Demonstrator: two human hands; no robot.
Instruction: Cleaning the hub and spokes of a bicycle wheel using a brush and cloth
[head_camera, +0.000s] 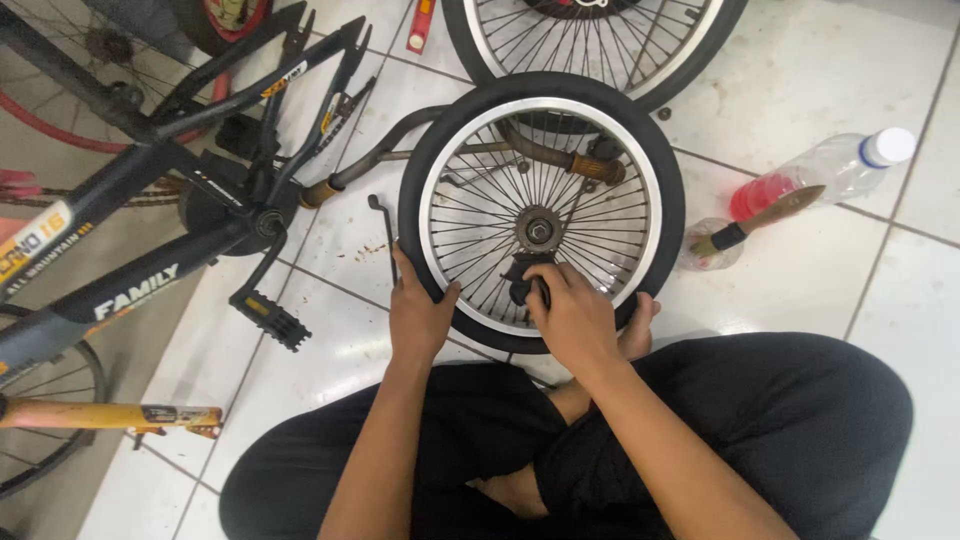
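One small wheel (541, 210) lies flat on the white tile floor (800, 80), just in front of the person's crossed legs. The left hand (418, 315) grips the tyre on its near left edge, thumb over the rim and fingers curled round the rubber. The right hand (570, 312) reaches in over the spokes, fingers clenched on a small black part (522, 290) just near of the hub (539, 231); what that part is cannot be told. A bare foot shows under the wheel's near right edge.

One thin black lever (386, 228) lies on the floor just left of the tyre. One rusty fork (560, 157) passes under the wheel's far side. A second wheel (600, 45) lies farther off, partly out of view. At the right lie one clear bottle (820, 175) holding red liquid, with a white cap, and one brush (755, 222) resting on a small clear cup. At the left lies one black bike frame (150, 200) with one pedal (272, 318).
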